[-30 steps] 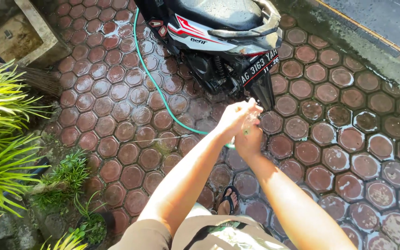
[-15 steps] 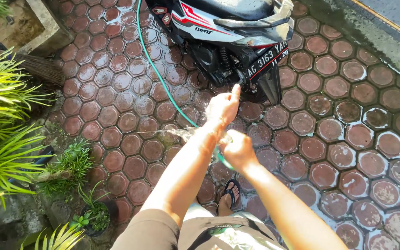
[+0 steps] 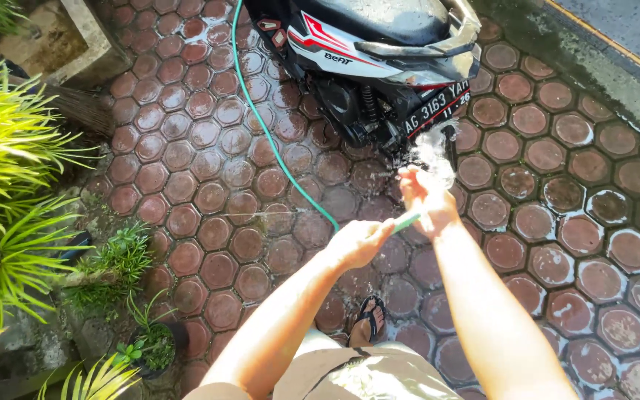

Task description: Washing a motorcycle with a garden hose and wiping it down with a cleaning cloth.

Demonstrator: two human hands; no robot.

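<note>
Left hand (image 3: 357, 242) closed around green hose (image 3: 275, 148) end, just short of the scooter (image 3: 379, 59) rear. Right hand (image 3: 425, 194) open in the spray, apparently holding nothing. Open wet pavers (image 3: 572, 222) to the right; plants (image 3: 16, 185) hem the left edge.

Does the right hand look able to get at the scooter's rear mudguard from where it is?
Probably yes: the right hand is open just below the rear mudguard, with only splashing water between them.

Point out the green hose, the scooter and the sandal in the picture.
green hose (image 3: 275, 144), head view: mid-length on the paving.
scooter (image 3: 379, 30), head view: rear of the seat.
sandal (image 3: 370, 311), head view: black strap.
</note>
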